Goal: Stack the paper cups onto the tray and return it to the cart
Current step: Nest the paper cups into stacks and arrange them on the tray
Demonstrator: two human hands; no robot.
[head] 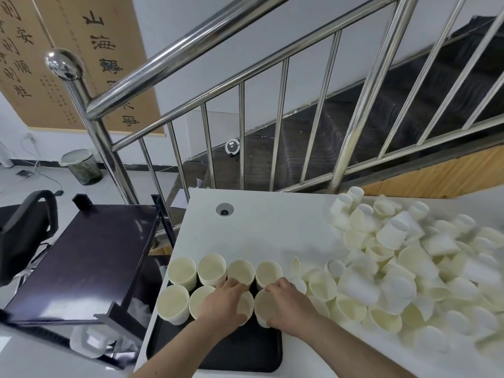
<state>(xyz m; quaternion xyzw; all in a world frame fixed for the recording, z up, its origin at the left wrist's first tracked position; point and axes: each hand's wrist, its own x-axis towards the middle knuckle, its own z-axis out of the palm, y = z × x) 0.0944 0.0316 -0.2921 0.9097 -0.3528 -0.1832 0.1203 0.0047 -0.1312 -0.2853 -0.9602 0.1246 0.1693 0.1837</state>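
A white table (259, 233) carries a loose heap of pale cream paper cups (409, 268) on its right side. At its near left edge lies a black tray (245, 353) holding two rows of upright cups (211, 268), mouths up. The dark cart (90, 257) stands just left. The left hand (222, 304) grips one tray cup; the right hand (289, 306) grips the next.

Pretty bright, even indoor light, shadows soft and faint on the white worktop (272, 230). Glare streaks on the steel stair railing (169, 64). Wide-angle lens bends the edges hard, and the loose cup pile (436, 268) at right smears into blur.
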